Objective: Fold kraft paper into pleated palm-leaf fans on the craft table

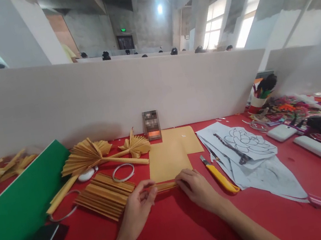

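Between my hands a narrow folded strip of brown paper [166, 186] lies across the red table. My left hand [139, 202] pinches its left end with thumb and fingers. At the other end, my right hand [193, 185] presses down with bent fingers closed on the strip. Just beyond it lie flat brown paper sheets [168, 162]. A pleated brown paper piece [107, 195] rests beside my left hand. Farther back are a large pleated paper fan [82, 158] and a smaller fan [135, 146] on rolled paper stems.
A yellow utility knife [222, 177] lies right of my right hand, blade exposed. White drawing sheets [245, 142] are beyond it. A green board [32, 200] leans at left. A wire coil [123, 173] and a phone [152, 125] stand near the fans. A white partition [112, 95] closes the back.
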Action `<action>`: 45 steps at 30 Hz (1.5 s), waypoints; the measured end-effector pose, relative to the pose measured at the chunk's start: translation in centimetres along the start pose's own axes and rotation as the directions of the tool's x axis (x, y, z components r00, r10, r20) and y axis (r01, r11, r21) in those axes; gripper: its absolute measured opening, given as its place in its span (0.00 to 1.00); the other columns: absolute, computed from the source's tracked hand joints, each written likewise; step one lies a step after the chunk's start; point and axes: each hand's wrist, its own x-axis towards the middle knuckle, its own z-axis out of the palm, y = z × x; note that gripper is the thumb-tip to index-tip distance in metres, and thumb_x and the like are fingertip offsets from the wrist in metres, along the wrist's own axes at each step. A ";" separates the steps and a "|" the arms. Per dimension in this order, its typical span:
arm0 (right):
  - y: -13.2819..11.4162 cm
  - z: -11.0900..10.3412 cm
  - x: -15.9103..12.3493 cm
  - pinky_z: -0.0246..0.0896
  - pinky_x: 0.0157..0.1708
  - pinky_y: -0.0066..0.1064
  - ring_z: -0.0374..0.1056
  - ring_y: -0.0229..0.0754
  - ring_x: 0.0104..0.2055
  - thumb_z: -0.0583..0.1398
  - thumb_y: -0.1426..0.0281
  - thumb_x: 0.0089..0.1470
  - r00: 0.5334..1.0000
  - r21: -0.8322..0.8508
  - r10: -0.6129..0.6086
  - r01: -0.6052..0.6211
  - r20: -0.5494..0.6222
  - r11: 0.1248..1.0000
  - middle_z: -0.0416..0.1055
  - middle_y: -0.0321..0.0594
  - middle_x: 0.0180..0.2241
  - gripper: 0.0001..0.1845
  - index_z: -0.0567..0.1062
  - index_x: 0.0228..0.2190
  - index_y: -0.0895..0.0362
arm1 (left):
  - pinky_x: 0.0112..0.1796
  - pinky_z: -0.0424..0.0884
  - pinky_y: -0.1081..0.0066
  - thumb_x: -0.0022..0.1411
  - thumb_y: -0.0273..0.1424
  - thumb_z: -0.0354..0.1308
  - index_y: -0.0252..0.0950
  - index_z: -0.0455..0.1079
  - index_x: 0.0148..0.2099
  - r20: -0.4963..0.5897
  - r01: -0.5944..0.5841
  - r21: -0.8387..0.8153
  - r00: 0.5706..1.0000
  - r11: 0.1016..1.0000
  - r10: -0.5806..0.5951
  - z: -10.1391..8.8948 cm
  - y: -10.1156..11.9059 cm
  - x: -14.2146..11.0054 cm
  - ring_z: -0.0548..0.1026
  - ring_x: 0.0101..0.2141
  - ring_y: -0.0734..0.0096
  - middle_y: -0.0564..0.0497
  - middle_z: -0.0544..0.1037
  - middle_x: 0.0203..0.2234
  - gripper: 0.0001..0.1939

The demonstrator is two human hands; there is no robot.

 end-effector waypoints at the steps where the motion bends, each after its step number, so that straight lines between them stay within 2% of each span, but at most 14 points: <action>1: -0.3 0.1 0.0 0.61 0.39 0.31 0.70 0.41 0.37 0.54 0.73 0.70 0.997 0.084 0.057 -0.053 -0.043 0.995 0.75 0.38 0.36 0.10 0.75 0.37 0.55 | 0.27 0.69 0.73 0.63 0.48 0.64 0.38 0.71 0.55 -0.040 0.028 -0.144 0.999 0.989 -0.034 0.5 -0.4 -0.1 0.74 0.25 0.71 0.53 0.79 0.30 0.25; 4: -1.3 0.7 -0.2 0.59 0.31 0.29 0.68 0.40 0.30 0.55 0.66 0.69 0.978 0.336 0.202 -0.172 -0.055 0.926 0.74 0.37 0.30 0.13 0.74 0.35 0.56 | 0.33 0.75 0.71 0.53 0.45 0.74 0.38 0.72 0.56 -0.091 0.048 -0.409 0.992 0.911 -0.093 2.3 -0.9 -0.2 0.78 0.29 0.70 0.48 0.82 0.39 0.33; 9: -3.6 2.0 -0.8 0.68 0.35 0.32 0.73 0.42 0.32 0.57 0.54 0.68 0.967 0.709 0.184 -0.255 0.177 0.657 0.77 0.40 0.31 0.20 0.75 0.35 0.57 | 0.28 0.74 0.71 0.55 0.46 0.73 0.32 0.79 0.36 -0.006 0.103 -0.403 0.993 0.910 -0.115 4.0 -1.0 -0.4 0.76 0.24 0.69 0.49 0.80 0.23 0.21; 12: -4.3 2.2 -0.7 0.71 0.34 0.34 0.75 0.41 0.32 0.61 0.48 0.63 0.948 0.826 0.142 -0.319 0.286 0.464 0.78 0.42 0.34 0.23 0.73 0.37 0.57 | 0.25 0.71 0.73 0.53 0.43 0.74 0.31 0.80 0.39 -0.007 0.111 -0.411 0.992 0.905 -0.125 3.5 -0.9 -0.5 0.73 0.21 0.71 0.52 0.77 0.20 0.20; 15: -4.3 2.2 -0.7 0.70 0.30 0.32 0.74 0.38 0.28 0.64 0.45 0.59 0.922 0.839 0.125 -0.385 0.366 0.384 0.77 0.42 0.36 0.26 0.73 0.38 0.57 | 0.25 0.71 0.73 0.53 0.42 0.75 0.32 0.79 0.44 -0.007 0.106 -0.449 0.992 0.887 -0.122 3.1 -0.5 -0.6 0.73 0.20 0.71 0.55 0.75 0.19 0.23; 18: -4.0 2.4 -0.8 0.68 0.30 0.31 0.71 0.37 0.27 0.62 0.46 0.61 0.925 0.806 0.134 -0.376 0.355 0.458 0.76 0.42 0.38 0.26 0.75 0.42 0.58 | 0.26 0.72 0.73 0.54 0.44 0.74 0.32 0.78 0.42 -0.044 0.085 -0.489 0.992 0.868 -0.121 3.1 0.1 -0.6 0.74 0.22 0.71 0.53 0.77 0.23 0.21; 21: -3.7 2.5 -1.1 0.67 0.34 0.31 0.71 0.39 0.33 0.61 0.55 0.66 0.960 0.691 0.154 -0.276 0.235 0.668 0.77 0.41 0.39 0.18 0.76 0.46 0.57 | 0.33 0.77 0.70 0.56 0.44 0.73 0.35 0.77 0.44 -0.091 0.064 -0.519 0.987 0.852 -0.129 3.2 0.5 -0.6 0.80 0.31 0.66 0.47 0.83 0.35 0.20; 24: -3.6 2.3 -1.4 0.65 0.38 0.31 0.71 0.42 0.38 0.59 0.68 0.66 0.988 0.444 0.113 -0.149 0.107 0.884 0.77 0.40 0.41 0.11 0.76 0.48 0.54 | 0.39 0.78 0.67 0.57 0.43 0.72 0.37 0.77 0.46 -0.113 0.055 -0.519 0.985 0.853 -0.133 3.1 0.4 -0.5 0.82 0.41 0.60 0.45 0.84 0.42 0.20; 27: -3.3 2.1 -1.6 0.65 0.42 0.34 0.72 0.47 0.43 0.60 0.72 0.64 0.999 0.133 0.041 -0.041 0.004 0.990 0.77 0.42 0.43 0.12 0.76 0.49 0.52 | 0.41 0.78 0.67 0.58 0.43 0.71 0.35 0.77 0.50 -0.115 0.056 -0.529 0.984 0.847 -0.137 2.8 0.1 -0.5 0.82 0.41 0.60 0.44 0.84 0.43 0.23; 30: -3.3 1.9 -1.7 0.66 0.45 0.36 0.72 0.49 0.46 0.60 0.69 0.66 1.000 0.028 0.009 -0.009 -0.024 1.000 0.76 0.44 0.46 0.14 0.74 0.52 0.50 | 0.43 0.79 0.65 0.58 0.41 0.71 0.34 0.77 0.51 -0.093 0.058 -0.554 0.987 0.831 -0.130 2.7 -0.1 -0.5 0.83 0.41 0.59 0.43 0.84 0.43 0.23; 34: -3.6 1.8 -1.6 0.68 0.44 0.34 0.73 0.47 0.46 0.56 0.67 0.69 0.998 0.195 0.053 -0.047 -0.025 0.980 0.76 0.45 0.47 0.13 0.73 0.53 0.52 | 0.41 0.79 0.66 0.59 0.40 0.71 0.33 0.77 0.49 -0.066 0.065 -0.542 0.991 0.838 -0.119 2.8 -0.1 -0.6 0.82 0.40 0.60 0.43 0.84 0.43 0.20; 40: -3.6 2.3 -1.7 0.63 0.32 0.30 0.71 0.41 0.30 0.55 0.62 0.70 0.987 0.386 0.158 -0.153 0.019 0.910 0.77 0.37 0.32 0.11 0.72 0.48 0.53 | 0.32 0.76 0.72 0.60 0.41 0.71 0.33 0.77 0.51 -0.061 0.076 -0.525 0.990 0.848 -0.126 2.9 0.2 -0.7 0.78 0.31 0.69 0.46 0.83 0.36 0.22; 42: -3.8 2.3 -1.6 0.63 0.31 0.30 0.72 0.41 0.29 0.55 0.59 0.71 0.984 0.497 0.160 -0.179 0.079 0.849 0.77 0.37 0.31 0.13 0.72 0.45 0.53 | 0.30 0.74 0.74 0.60 0.41 0.72 0.33 0.77 0.52 -0.039 0.066 -0.539 0.994 0.840 -0.103 2.9 0.5 -0.8 0.76 0.30 0.72 0.45 0.83 0.38 0.23; 45: -4.2 2.4 -1.6 0.66 0.30 0.30 0.72 0.39 0.27 0.55 0.52 0.70 0.964 0.708 0.146 -0.264 0.224 0.656 0.76 0.38 0.31 0.19 0.72 0.40 0.55 | 0.26 0.72 0.74 0.59 0.40 0.72 0.32 0.79 0.51 0.038 0.085 -0.569 0.996 0.818 -0.078 2.8 0.9 -0.9 0.70 0.25 0.77 0.45 0.82 0.37 0.22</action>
